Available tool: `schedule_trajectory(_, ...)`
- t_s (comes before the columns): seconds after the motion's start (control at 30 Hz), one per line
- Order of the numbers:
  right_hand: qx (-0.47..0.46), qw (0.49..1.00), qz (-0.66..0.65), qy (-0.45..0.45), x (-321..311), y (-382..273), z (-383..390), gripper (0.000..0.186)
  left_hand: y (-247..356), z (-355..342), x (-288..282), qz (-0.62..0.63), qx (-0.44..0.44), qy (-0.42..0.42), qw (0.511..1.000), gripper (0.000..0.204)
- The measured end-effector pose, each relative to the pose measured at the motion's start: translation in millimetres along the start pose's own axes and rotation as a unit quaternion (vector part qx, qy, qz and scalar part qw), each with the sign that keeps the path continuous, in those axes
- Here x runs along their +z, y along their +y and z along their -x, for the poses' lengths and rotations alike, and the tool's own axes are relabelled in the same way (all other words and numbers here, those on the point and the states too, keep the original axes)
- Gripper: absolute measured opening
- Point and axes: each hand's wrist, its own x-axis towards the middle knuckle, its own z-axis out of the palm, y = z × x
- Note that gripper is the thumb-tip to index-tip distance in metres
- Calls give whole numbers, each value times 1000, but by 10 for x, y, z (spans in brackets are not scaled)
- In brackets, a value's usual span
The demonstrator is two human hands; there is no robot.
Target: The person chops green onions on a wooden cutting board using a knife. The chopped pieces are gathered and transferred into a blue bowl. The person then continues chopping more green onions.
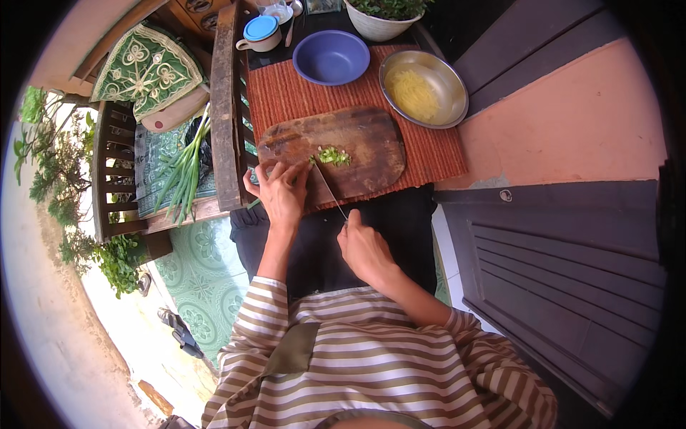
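Observation:
A worn wooden cutting board (371, 143) lies in front of me with a small heap of chopped spring onion (334, 155) near its middle. My right hand (366, 250) is closed round the handle of a knife (330, 189), its thin blade pointing away and leftward to the chopped bits. At the board's near left edge, my left hand (281, 196) has its fingers curled down and closed on a spring onion. Most of that stalk is hidden; bits of green show by the fingertips and beside the hand.
Behind the board stand a blue bowl (331, 57) and, farther right, a metal bowl (446, 79) with yellow shreds. A lidded cup (261, 33) and a potted plant (384, 21) are at the back. More spring onions (184, 168) lie on the wooden bench (227, 107) to the left.

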Motion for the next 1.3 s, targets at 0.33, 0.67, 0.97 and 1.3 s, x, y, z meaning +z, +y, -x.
schedule_trajectory(0.33, -35, 999, 1, 34, -97, -23, 4, 26, 39, 33, 19, -24, 18, 24, 999, 12)
schedule_trajectory(0.67, -5, 999, 46, -15, -294, -188, 90, 24, 31, -13, -22, -21, 17, 5, 1000, 12)
schedule_trajectory(0.97, 17, 998, 57, -33, -191, -184, -61, 17, -13, -5, -4, 2, 19, 3, 1000, 11)
schedule_trajectory(1.3, 0, 999, 46, -8, -68, -113, -57, 24, -8, 21, 13, -7, 5, 27, 1000, 13)
